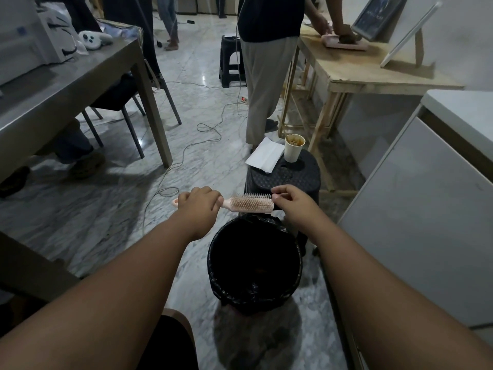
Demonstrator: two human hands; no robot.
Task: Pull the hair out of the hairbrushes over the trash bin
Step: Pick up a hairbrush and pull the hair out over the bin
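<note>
Both forearms [128, 284] uncovered, left hand [198, 206] and right hand [293, 206] bare (dark cloth [170, 348] at lap).

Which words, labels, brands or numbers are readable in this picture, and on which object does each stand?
None can be read.
Framed picture at top right: faint lettering, too blurred.
White box at top left: small blue mark, too small.

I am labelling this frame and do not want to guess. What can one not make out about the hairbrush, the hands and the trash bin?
All from the head view:
- Hair in the hairbrush: too small to tell among the bristles.
- The right hand curls at the brush tip and itself hides whether it pinches hair.
- The left hand covers most of the handle.
- Inside of the trash bin: lost in the dark liner.
</note>
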